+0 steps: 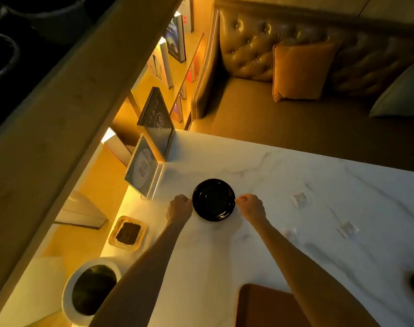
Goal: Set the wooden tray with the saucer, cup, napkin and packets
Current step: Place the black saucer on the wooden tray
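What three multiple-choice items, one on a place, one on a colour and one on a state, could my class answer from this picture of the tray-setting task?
1. Where is the saucer?
A on the wooden tray
B on the marble table
C lifted well clear of every surface

2. What colour is the saucer?
A white
B orange
C black

3. How do the hands meet the saucer?
A one at each side of its rim, fingers curled
B only one touches it
C both are far from it

Answers:
1 B: it lies on the pale stone, beyond the tray's far edge.
2 C: it shows glossy black against the pale table.
3 A: the left hand and the right hand hold opposite edges.
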`<state>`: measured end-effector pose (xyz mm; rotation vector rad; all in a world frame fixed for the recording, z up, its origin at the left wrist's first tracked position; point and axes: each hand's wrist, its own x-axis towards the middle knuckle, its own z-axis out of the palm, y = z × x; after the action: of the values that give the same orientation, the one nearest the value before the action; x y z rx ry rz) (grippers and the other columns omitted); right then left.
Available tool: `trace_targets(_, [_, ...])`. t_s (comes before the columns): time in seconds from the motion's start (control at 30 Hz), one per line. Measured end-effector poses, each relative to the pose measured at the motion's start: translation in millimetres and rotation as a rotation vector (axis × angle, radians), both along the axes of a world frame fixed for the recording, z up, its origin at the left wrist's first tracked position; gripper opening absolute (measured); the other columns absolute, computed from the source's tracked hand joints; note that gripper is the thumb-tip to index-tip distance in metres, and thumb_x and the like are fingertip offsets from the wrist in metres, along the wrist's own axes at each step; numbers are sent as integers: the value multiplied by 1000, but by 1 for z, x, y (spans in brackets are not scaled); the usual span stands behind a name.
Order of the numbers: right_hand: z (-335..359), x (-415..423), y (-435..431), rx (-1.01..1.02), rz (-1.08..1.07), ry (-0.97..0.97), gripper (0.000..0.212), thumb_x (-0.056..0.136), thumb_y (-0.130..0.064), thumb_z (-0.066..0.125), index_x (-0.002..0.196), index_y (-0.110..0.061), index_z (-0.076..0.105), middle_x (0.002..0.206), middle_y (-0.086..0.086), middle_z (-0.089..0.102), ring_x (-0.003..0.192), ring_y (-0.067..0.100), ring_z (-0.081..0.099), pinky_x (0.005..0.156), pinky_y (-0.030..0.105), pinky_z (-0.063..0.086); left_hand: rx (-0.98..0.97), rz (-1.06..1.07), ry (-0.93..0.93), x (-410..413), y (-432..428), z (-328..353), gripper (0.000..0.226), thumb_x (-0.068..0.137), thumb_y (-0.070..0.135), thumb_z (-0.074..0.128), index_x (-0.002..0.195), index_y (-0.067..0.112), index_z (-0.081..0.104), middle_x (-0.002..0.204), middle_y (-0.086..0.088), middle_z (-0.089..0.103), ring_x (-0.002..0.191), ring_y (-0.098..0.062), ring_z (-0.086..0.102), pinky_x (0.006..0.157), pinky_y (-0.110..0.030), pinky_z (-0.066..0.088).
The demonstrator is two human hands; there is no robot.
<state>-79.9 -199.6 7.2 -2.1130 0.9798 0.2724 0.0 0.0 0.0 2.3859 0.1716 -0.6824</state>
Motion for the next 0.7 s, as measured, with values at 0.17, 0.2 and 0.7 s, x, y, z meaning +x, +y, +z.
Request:
trace_targets(0.17, [-27, 20, -6, 37, -23, -12, 44, 89, -13, 56, 52, -14, 32, 52, 5, 30, 53, 21, 27, 52, 30, 20, -49, 28, 56, 19, -10, -27, 23, 94, 20, 55, 93, 1, 67, 92, -16, 69, 87, -31, 64, 80, -39, 53])
trace_targets(0.2, [-32, 22, -6, 55, -33, 7, 41, 90, -14, 57, 53, -10, 40, 51, 8, 36, 52, 22, 33, 55, 29, 25, -55, 34, 62, 21, -12, -32, 24, 95, 21, 55, 92, 1, 68, 91, -16, 69, 86, -30, 64, 81, -40, 53])
trace_targets(0.7, [-58, 25, -13, 312, -184, 0, 22, 86, -6, 68, 103, 7, 69, 98, 25, 71, 92, 40, 68, 81, 50, 59, -179, 76, 126, 28, -17, -59, 16, 92, 8, 56, 101, 1, 67, 93, -18, 67, 88, -33, 66, 85, -48, 58])
